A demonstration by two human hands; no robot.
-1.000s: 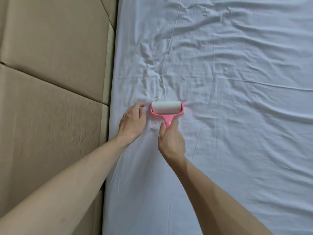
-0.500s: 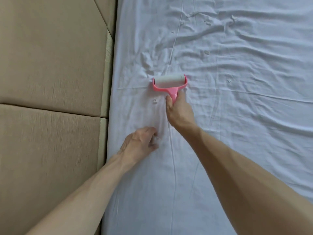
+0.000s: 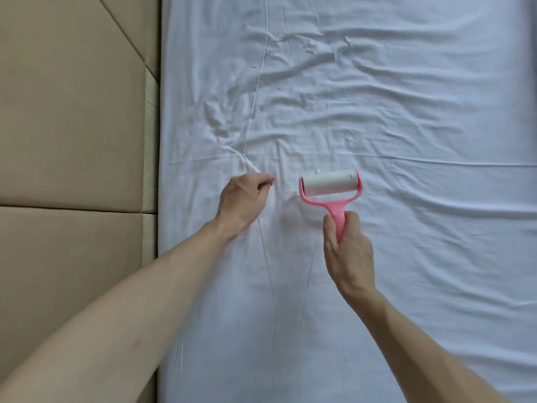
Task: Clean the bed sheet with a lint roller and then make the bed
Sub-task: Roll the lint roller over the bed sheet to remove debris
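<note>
Bed sheet (image 3: 406,271): white matte cloth, lying on every side of the lint roller (image 3: 329,187) except far to its left. It is fairly smooth below the roller and heavily creased above it, with one long straight fold line running across just above the drum

Padded wall panels (image 3: 72,126): tan fabric with a fine ribbed weave, flat slabs with recessed seams. They sit well left of the roller and butt against the sheet's edge

Left hand (image 3: 242,200): just left of the roller, apart from it. The bare forearm reaches in from the lower left. Hand rests on the sheet, knuckles up, fingers curled under toward the roller — cannot tell whether they pinch any cloth

Right hand (image 3: 347,251): directly below the drum, fingers and thumb wrapped round the handle. The bare forearm comes in from the lower right

Roller: glossy pink plastic, Y-shaped fork, short tapered handle. The white cylindrical drum lies on the sheet, its right end tilted slightly higher

Lint bits (image 3: 348,138): small white specks scattered above the roller — one sits just beside the drum's upper edge
</note>
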